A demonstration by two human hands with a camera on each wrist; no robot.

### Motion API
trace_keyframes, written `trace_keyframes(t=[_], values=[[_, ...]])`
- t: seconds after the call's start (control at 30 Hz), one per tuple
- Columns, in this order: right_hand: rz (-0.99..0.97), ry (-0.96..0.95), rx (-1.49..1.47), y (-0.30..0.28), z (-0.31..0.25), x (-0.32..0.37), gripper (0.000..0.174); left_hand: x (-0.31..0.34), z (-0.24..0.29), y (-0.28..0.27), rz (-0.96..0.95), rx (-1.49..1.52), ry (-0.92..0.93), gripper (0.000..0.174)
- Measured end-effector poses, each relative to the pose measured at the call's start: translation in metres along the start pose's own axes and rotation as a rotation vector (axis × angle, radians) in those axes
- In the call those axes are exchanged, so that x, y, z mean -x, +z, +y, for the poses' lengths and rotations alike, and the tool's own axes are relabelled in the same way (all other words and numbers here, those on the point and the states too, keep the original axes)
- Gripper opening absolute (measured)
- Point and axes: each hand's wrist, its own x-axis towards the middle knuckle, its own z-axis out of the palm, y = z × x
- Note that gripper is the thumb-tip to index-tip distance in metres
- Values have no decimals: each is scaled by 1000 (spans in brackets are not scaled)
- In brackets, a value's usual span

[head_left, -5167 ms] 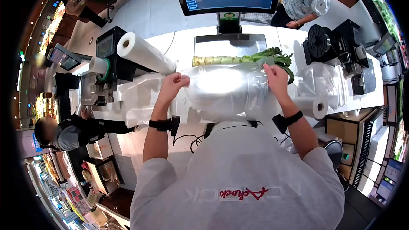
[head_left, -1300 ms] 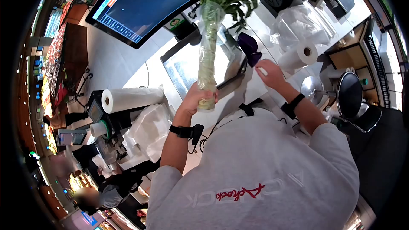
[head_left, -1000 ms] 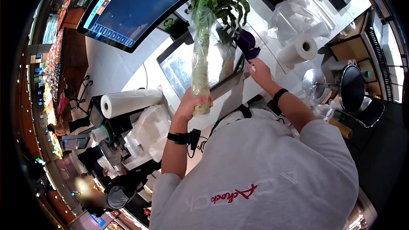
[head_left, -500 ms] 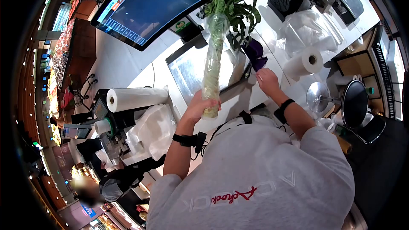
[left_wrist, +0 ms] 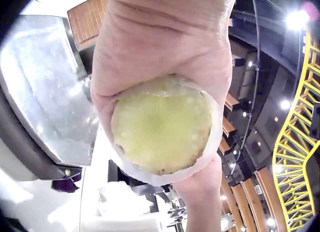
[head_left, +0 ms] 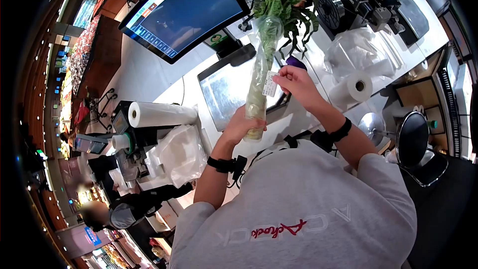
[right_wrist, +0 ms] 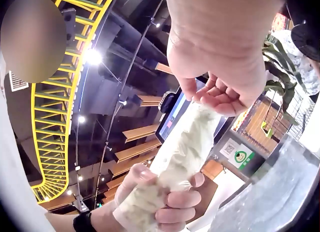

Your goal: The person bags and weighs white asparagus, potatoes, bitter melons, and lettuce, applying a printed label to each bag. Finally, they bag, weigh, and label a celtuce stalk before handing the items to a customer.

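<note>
A long pale stem (head_left: pixel 257 87) with dark green leaves (head_left: pixel 286 10) is wrapped in clear film. My left hand (head_left: pixel 242 125) grips its lower end, and the stem leans upright over the metal plate (head_left: pixel 219 89). In the left wrist view the round cut end (left_wrist: pixel 162 127) faces the camera. My right hand (head_left: pixel 298 85) pinches a white printed label (head_left: pixel 270 83) against or just beside the middle of the stem. From the right wrist view, the right fingers (right_wrist: pixel 217 96) are curled at the wrapped stem (right_wrist: pixel 185 147); the label is hidden there.
A tilted screen (head_left: pixel 186 12) stands behind the plate. Something purple (head_left: pixel 297 63) lies beyond my right hand. Film rolls (head_left: pixel 162 114) (head_left: pixel 351 87), plastic bags (head_left: pixel 361 52) and black machines flank the counter. A person (head_left: pixel 117 214) is at the left; another is beyond the leaves.
The stem went from lying on the counter to being held upright in film by my left hand. My right hand has moved from beside the purple thing to the stem, with a label now visible.
</note>
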Motion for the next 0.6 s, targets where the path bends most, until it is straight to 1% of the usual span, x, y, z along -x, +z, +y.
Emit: trace_keyframes(t=[0.23,0.37,0.6], values=[[4,1,12,-12,-5,3,16,0,2,24,25,-9,41,39],[-28,17,-1,-22,-7,6,16,0,-1,35,38,7,43,39],[-101,-13,-3,-42,-11,10,14,0,-4,49,6,149,65,47]])
